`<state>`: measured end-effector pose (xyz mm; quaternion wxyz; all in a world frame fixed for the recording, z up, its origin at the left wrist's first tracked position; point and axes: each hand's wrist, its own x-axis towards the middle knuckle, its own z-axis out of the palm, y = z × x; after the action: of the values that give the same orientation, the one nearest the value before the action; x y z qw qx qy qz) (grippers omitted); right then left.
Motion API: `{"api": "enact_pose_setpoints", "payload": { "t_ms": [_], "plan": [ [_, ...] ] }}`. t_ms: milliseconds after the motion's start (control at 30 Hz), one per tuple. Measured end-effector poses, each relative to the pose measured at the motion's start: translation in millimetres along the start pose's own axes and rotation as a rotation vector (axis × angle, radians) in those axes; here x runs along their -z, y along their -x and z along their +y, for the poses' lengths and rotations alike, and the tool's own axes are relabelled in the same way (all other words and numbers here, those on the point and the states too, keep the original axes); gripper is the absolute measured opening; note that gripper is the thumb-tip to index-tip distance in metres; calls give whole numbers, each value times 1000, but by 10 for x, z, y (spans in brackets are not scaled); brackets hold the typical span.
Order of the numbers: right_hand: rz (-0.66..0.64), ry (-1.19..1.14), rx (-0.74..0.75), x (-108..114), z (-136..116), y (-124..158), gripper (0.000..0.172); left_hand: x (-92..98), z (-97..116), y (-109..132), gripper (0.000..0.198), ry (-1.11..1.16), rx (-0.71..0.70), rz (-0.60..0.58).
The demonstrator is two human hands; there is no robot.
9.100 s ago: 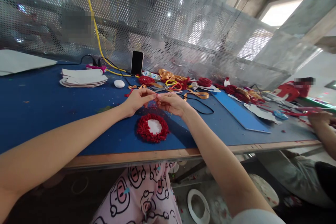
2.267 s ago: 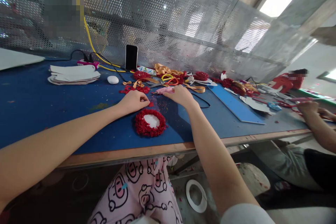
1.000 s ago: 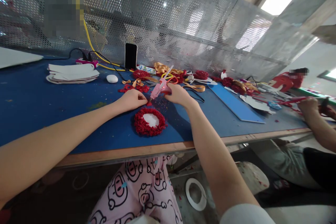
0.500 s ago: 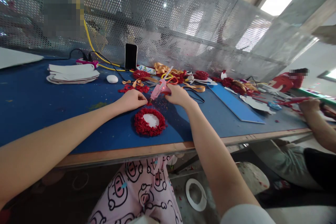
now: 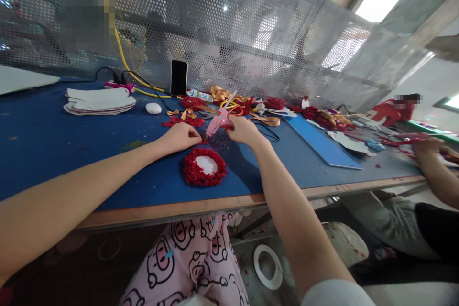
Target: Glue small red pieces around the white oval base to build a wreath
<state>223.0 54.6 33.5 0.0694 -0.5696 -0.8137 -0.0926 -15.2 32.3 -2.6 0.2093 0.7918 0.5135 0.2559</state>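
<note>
My right hand [image 5: 244, 130] is closed round a pink glue gun [image 5: 217, 123], whose nozzle points down and left toward a small red piece under my left fingertips. My left hand [image 5: 180, 136] rests on the blue table [image 5: 53, 143] with its fingers pinched on that small red piece, which is mostly hidden. Just in front of both hands lies a red ruffled ring [image 5: 204, 167] with a white centre, untouched.
Behind my hands lie red and gold ribbon scraps [image 5: 229, 103], a phone [image 5: 179, 77] propped on the mesh wall, a white stack [image 5: 98, 101] and a white oval [image 5: 153, 108]. A blue sheet [image 5: 322, 146] lies to the right. Another person's arm [image 5: 435, 167] works at far right.
Nine seconds ago both hands pinched something together above the ring. Since then my right hand picked up the glue gun and brought its nozzle to my left fingertips. In the last second almost nothing moved.
</note>
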Motion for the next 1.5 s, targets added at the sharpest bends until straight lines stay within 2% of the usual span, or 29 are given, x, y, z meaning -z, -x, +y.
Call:
{"api": "enact_pose_setpoints", "payload": {
  "t_ms": [367, 733, 933, 1100, 1200, 1300, 1400, 1500],
  "plan": [
    [16, 29, -11, 42, -24, 21, 29, -11, -19, -11, 27, -31, -1, -9],
    [371, 112, 154, 73, -189, 66, 41, -16, -4, -10, 26, -13, -3, 0],
    [484, 104, 267, 108, -214, 70, 43, -37, -19, -17, 24, 4, 12, 12],
    [521, 91, 307, 113, -203, 80, 42, -43, -16, -21, 25, -16, 17, 27],
    [546, 93, 227, 94, -192, 76, 42, -40, -23, -26, 27, -34, -2, 22],
    [554, 83, 37, 48, -156, 48, 44, -41, -29, -25, 28, -30, -10, 10],
    [478, 41, -134, -15, -103, 2, 46, -41, -26, -18, 27, -34, -26, 11],
    [382, -14, -208, -68, -65, -38, 45, -37, -16, -10, 26, -28, -41, 28]
  ]
}}
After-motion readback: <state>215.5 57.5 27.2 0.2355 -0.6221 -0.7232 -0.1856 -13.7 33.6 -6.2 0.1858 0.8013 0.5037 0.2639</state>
